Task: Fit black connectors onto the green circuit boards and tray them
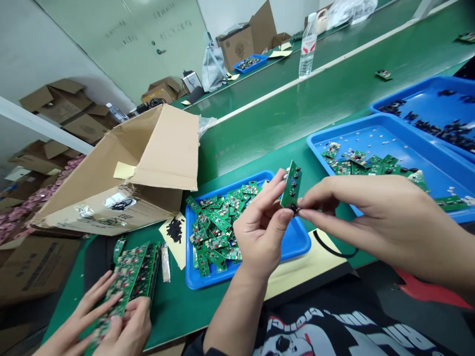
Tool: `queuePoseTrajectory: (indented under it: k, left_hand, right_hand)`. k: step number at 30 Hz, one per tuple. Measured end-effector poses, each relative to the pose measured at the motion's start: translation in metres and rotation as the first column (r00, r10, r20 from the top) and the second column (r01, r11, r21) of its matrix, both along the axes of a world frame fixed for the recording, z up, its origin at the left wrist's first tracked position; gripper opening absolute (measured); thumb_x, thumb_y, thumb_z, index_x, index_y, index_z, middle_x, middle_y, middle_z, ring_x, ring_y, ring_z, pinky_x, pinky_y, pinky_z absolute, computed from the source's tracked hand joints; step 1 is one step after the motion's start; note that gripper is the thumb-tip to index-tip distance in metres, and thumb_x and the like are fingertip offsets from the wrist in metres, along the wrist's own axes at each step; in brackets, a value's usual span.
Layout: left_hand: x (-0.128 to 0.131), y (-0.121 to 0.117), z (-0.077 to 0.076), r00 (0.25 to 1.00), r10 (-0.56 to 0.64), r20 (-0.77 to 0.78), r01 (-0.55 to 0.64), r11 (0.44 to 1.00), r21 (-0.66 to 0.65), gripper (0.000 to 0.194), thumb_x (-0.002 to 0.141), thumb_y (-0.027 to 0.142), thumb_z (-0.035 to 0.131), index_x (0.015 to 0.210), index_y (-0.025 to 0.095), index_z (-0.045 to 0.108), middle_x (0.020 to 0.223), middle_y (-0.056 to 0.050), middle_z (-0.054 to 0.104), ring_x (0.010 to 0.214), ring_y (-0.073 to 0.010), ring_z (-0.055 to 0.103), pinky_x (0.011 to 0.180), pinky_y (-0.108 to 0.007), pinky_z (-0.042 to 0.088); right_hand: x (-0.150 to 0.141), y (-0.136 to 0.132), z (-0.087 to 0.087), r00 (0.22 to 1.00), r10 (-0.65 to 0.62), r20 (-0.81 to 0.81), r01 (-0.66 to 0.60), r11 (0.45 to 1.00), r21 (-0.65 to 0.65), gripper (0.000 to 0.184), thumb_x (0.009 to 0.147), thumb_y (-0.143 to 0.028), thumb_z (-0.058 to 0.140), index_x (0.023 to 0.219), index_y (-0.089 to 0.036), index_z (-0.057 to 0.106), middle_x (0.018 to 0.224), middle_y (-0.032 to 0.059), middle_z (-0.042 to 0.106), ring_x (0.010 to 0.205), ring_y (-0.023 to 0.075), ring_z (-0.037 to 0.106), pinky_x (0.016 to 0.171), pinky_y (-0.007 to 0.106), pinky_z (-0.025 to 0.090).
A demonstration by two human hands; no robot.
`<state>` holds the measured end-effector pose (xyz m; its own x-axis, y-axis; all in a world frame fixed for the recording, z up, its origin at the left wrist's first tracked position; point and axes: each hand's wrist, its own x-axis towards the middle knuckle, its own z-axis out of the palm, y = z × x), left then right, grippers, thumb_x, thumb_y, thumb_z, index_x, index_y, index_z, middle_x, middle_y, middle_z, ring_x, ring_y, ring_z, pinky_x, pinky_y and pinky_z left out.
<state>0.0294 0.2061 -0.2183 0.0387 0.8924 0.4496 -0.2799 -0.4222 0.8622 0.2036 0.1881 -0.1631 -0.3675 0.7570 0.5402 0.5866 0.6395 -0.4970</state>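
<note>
My left hand (pixel 260 230) grips a small green circuit board (pixel 292 185) upright between thumb and fingers. A row of little dark components shows on the board's face. At the board's lower end is a small black part (pixel 295 209), and my right hand (pixel 371 210) pinches it between thumb and fingertips. Whether the part is fixed to the board I cannot tell. Just behind my left hand, a blue tray (pixel 193 279) holds a heap of similar green boards (pixel 215 222).
A co-worker's hands (pixel 111 316) handle a stack of larger green panels (pixel 137 272) at lower left. An open cardboard box (pixel 163 143) stands behind them. Blue trays (pixel 315 143) lie at right. Small black pieces (pixel 174 230) rest on paper. A water bottle (pixel 307 49) stands farther back.
</note>
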Motion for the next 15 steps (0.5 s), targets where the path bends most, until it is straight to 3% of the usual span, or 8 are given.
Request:
queuePoseTrajectory:
  k: [4, 8, 11, 15]
  left_hand:
    - [0.007, -0.008, 0.003, 0.996, 0.092, -0.013, -0.093, 0.995, -0.048, 0.020, 0.098, 0.034, 0.079, 0.117, 0.034, 0.084, 0.099, -0.001, 0.087, 0.072, -0.0140, 0.082, 0.070, -0.024, 0.073]
    - [0.008, -0.010, 0.004, 0.996, 0.088, 0.021, -0.087, 0.995, -0.040, 0.023, 0.099, 0.032, 0.078, 0.120, 0.039, 0.083, 0.082, 0.004, 0.083, 0.063, -0.0071, 0.074, 0.065, -0.015, 0.069]
    - [0.001, -0.007, 0.004, 0.999, 0.008, -0.042, -0.008, 1.000, 0.011, 0.037, 0.097, 0.025, 0.081, 0.131, 0.040, 0.078, 0.091, 0.002, 0.084, 0.066, -0.0077, 0.074, 0.072, -0.017, 0.070]
    - [-0.014, 0.001, 0.001, 0.972, -0.074, -0.221, 0.101, 0.989, 0.111, 0.062, 0.084, 0.014, 0.091, 0.138, 0.038, 0.074, 0.108, -0.002, 0.086, 0.078, -0.0150, 0.080, 0.074, -0.023, 0.071]
  right_hand:
    - [-0.003, 0.002, -0.007, 0.997, -0.049, 0.052, 0.042, 0.992, 0.122, 0.029, 0.110, -0.021, 0.049, 0.089, -0.019, 0.069, 0.079, 0.0011, 0.073, 0.064, 0.0130, 0.068, 0.055, 0.025, 0.047]
    - [-0.004, 0.002, -0.012, 0.993, -0.063, 0.097, 0.041, 0.975, 0.219, 0.026, 0.111, -0.020, 0.050, 0.092, -0.018, 0.068, 0.082, 0.0014, 0.072, 0.069, 0.0139, 0.068, 0.062, 0.028, 0.049]
    - [-0.003, 0.002, -0.011, 0.990, -0.078, 0.116, 0.049, 0.972, 0.232, 0.026, 0.110, -0.019, 0.050, 0.091, -0.017, 0.067, 0.081, 0.0019, 0.070, 0.068, 0.0146, 0.067, 0.061, 0.029, 0.048]
    - [0.000, 0.003, -0.007, 0.994, -0.046, 0.102, 0.028, 0.985, 0.170, 0.025, 0.108, -0.017, 0.050, 0.089, -0.017, 0.066, 0.080, 0.0021, 0.071, 0.067, 0.0148, 0.068, 0.060, 0.027, 0.049]
